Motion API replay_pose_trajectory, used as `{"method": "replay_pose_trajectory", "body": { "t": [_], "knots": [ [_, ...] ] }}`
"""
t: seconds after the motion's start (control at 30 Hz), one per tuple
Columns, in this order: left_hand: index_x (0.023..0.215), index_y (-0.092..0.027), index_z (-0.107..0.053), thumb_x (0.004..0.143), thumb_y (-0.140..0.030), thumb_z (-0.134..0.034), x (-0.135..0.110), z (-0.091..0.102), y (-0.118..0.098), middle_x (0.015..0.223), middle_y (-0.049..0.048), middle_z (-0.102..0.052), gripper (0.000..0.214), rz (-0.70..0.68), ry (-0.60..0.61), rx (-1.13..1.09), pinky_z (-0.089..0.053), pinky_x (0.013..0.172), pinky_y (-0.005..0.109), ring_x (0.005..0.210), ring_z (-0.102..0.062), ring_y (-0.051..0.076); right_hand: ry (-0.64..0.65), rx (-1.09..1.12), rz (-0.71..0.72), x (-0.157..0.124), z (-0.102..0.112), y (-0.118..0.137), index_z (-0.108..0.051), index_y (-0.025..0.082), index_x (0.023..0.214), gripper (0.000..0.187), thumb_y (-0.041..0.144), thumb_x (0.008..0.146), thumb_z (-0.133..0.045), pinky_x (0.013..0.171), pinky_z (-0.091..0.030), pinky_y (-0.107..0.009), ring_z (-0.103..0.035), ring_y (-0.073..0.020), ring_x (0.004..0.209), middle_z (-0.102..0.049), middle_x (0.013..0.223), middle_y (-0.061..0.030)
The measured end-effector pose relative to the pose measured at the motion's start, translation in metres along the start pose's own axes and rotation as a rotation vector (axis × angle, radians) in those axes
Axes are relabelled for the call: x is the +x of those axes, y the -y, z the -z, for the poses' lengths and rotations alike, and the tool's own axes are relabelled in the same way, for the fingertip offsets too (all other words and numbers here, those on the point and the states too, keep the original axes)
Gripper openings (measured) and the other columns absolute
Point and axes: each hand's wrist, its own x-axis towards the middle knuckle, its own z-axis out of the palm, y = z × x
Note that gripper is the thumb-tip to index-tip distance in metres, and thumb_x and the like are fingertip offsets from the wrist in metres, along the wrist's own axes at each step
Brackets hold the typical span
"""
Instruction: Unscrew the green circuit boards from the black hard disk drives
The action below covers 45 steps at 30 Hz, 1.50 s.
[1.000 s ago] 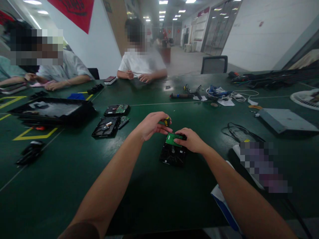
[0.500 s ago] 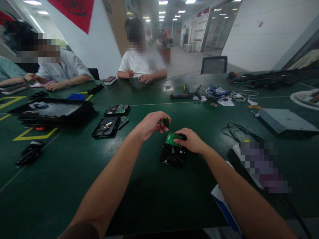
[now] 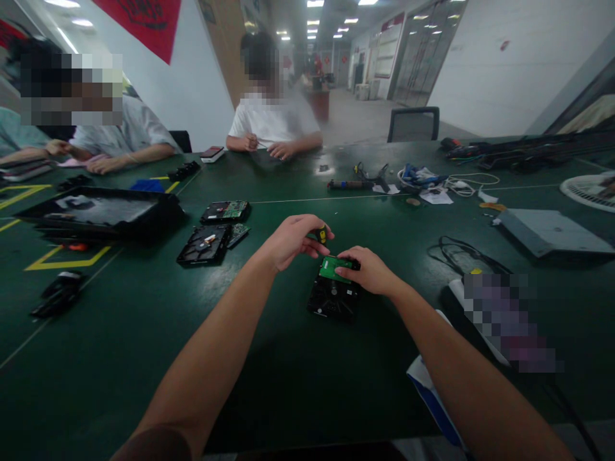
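A black hard drive [image 3: 332, 301] lies on the green table in front of me, its green circuit board [image 3: 331, 267] facing up at the far end. My right hand [image 3: 369, 270] grips the drive's far right side, with the thumb resting over the board. Just above the far edge, my left hand [image 3: 296, 241] pinches a short yellow-and-black screwdriver [image 3: 323, 235] by its handle. Its tip is too small to make out, so I cannot tell whether it touches the drive.
On the left are two more hard drives [image 3: 204, 244], a loose circuit board [image 3: 237, 235] and a large black casing [image 3: 106, 214]. A grey metal box [image 3: 552, 232], black cable [image 3: 471, 253] and blurred-out item [image 3: 509, 323] lie to the right. People sit across the table.
The screwdriver handle has turned between my left fingers, and more of its yellow shows now. My right hand and the hard drive have stayed in place.
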Motion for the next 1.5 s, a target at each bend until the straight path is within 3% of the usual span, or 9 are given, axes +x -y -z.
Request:
{"method": "replay_pose_trajectory", "body": {
  "t": [0.27, 0.63, 0.9, 1.13, 1.5],
  "knots": [
    [0.094, -0.014, -0.074, 0.087, -0.035, -0.061, 0.0005, 0.0003, -0.0005, 0.101, 0.0132, -0.075, 0.026, -0.029, -0.033, 0.067, -0.039, 0.043, 0.022, 0.058, -0.064, 0.012, 0.012, -0.011, 0.007, 0.0004, 0.0008, -0.0002, -0.074, 0.023, 0.117, 0.03, 0.041, 0.092, -0.074, 0.093, -0.047, -0.042, -0.064, -0.0252, 0.103, -0.073, 0.112, -0.0084],
    [0.094, -0.014, -0.068, 0.087, -0.035, -0.065, -0.0008, -0.0027, -0.0006, 0.108, 0.0159, -0.076, 0.022, -0.006, -0.034, -0.012, -0.056, 0.057, 0.026, 0.07, -0.075, 0.019, 0.01, -0.008, 0.003, 0.0, 0.0018, 0.0017, -0.074, 0.024, 0.116, 0.029, 0.039, 0.091, -0.074, 0.092, -0.048, -0.042, -0.064, -0.0253, 0.102, -0.073, 0.111, -0.0074],
    [0.099, -0.014, -0.072, 0.088, -0.035, -0.066, -0.0018, -0.0012, -0.0017, 0.102, 0.0117, -0.073, 0.024, -0.011, -0.025, 0.018, -0.053, 0.051, 0.023, 0.067, -0.075, 0.018, 0.003, -0.007, 0.009, 0.0001, -0.0003, -0.0005, -0.074, 0.024, 0.117, 0.031, 0.04, 0.09, -0.075, 0.093, -0.047, -0.042, -0.065, -0.0258, 0.104, -0.073, 0.113, -0.0083],
    [0.101, -0.015, -0.069, 0.089, -0.033, -0.065, -0.0034, -0.0029, -0.004, 0.103, 0.0121, -0.074, 0.022, 0.002, -0.008, -0.031, -0.061, 0.06, 0.028, 0.071, -0.077, 0.02, 0.002, -0.015, 0.011, 0.0007, -0.0009, -0.0026, -0.074, 0.025, 0.117, 0.031, 0.04, 0.091, -0.075, 0.091, -0.047, -0.041, -0.064, -0.0254, 0.101, -0.073, 0.112, -0.0078],
    [0.102, -0.013, -0.07, 0.094, -0.036, -0.067, -0.0033, -0.003, -0.0036, 0.107, 0.0137, -0.074, 0.024, -0.016, 0.044, -0.019, -0.06, 0.068, 0.029, 0.077, -0.075, 0.018, 0.008, 0.0, 0.031, 0.0007, 0.0009, -0.0008, -0.073, 0.024, 0.117, 0.029, 0.039, 0.092, -0.074, 0.092, -0.046, -0.041, -0.064, -0.0245, 0.101, -0.073, 0.111, -0.0074]
  ]
}}
